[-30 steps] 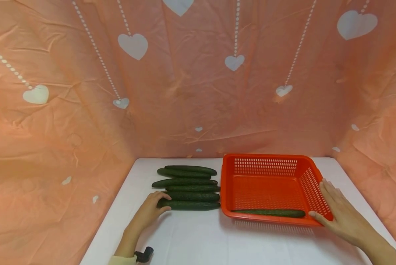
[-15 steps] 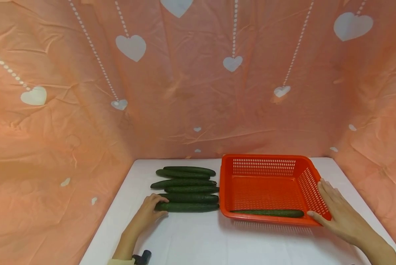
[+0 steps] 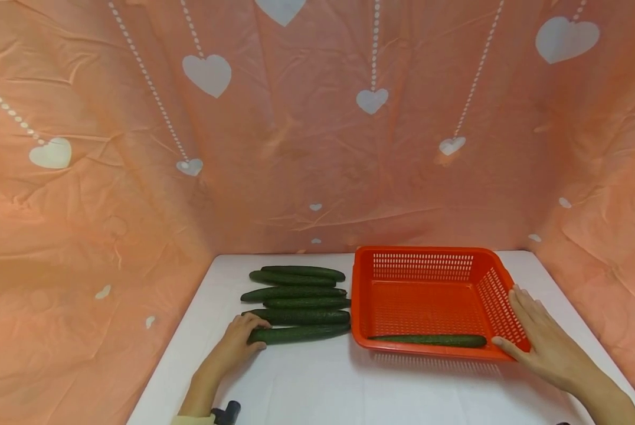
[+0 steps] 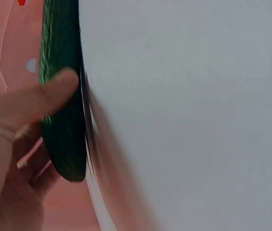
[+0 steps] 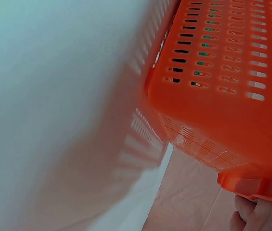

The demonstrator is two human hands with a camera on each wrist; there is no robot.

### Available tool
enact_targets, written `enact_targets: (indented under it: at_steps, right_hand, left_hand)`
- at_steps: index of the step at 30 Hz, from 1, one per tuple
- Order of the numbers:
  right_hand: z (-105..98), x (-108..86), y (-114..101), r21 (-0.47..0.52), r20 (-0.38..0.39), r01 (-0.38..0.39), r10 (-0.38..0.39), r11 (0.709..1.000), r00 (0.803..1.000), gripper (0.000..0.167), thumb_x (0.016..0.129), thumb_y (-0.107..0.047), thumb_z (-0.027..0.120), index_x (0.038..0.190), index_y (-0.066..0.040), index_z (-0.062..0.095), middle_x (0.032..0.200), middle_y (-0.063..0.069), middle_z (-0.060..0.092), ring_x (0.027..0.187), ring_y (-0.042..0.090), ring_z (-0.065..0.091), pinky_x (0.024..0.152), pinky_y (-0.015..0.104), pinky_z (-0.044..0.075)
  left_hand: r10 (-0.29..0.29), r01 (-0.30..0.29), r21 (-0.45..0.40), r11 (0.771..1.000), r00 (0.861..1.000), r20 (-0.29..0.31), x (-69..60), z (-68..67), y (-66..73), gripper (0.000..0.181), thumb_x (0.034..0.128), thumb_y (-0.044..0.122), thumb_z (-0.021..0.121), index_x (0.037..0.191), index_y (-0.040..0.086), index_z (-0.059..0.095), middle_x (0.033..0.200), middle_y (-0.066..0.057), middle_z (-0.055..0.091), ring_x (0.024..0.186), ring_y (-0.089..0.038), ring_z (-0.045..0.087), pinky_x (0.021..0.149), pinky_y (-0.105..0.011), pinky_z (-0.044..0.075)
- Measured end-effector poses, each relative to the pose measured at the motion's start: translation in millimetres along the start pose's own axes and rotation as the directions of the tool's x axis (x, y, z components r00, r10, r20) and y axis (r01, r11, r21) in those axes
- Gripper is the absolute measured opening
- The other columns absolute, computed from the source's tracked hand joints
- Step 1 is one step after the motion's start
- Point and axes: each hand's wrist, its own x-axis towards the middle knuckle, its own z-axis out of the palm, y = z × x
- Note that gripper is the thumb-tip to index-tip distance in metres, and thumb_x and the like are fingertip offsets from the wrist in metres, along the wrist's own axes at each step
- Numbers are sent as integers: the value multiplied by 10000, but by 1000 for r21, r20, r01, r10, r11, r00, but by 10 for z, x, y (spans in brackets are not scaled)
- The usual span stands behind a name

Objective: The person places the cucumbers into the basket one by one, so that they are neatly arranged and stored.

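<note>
My left hand (image 3: pixel 236 341) grips the left end of the nearest cucumber (image 3: pixel 304 334), which lies at a slight slant on the table. In the left wrist view the thumb lies across that cucumber's (image 4: pixel 65 139) dark green side, with fingers curled on the other side. Behind it, several more cucumbers (image 3: pixel 301 291) lie roughly parallel. A red plastic basket (image 3: pixel 361 295) stands to their right, with one cucumber (image 3: pixel 434 340) along its front inner side. My right hand (image 3: pixel 548 348) rests on the basket's right rim, fingers straight and thumb at the front corner; the right wrist view shows only its fingertips (image 5: pixel 244 207).
A white-covered table (image 3: pixel 370 392) carries everything. Pink-orange cloth (image 3: pixel 296 177) printed with white hearts hangs behind and at both sides. A dark device (image 3: pixel 227 413) is strapped to my left wrist.
The nearest cucumber's left end has shifted toward me in my left hand, so a gap opens between it and the cucumber behind. My right hand stays on the basket rim.
</note>
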Motion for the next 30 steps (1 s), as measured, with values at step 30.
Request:
enact_targets:
  at_steps: [30]
  right_hand:
    - [-14,1,-34,2,19,-26,26,1000,999,1059,980,-430,763,1670,88,149,1754,299,111,1662,212,-93,1217,147,-168]
  left_hand:
    - [73,-88,-81,993,983,-171,-258,-302,142,401,938,82,826,1321,153,731,1283,-20,728,1254,-359,668,1034,-582,543]
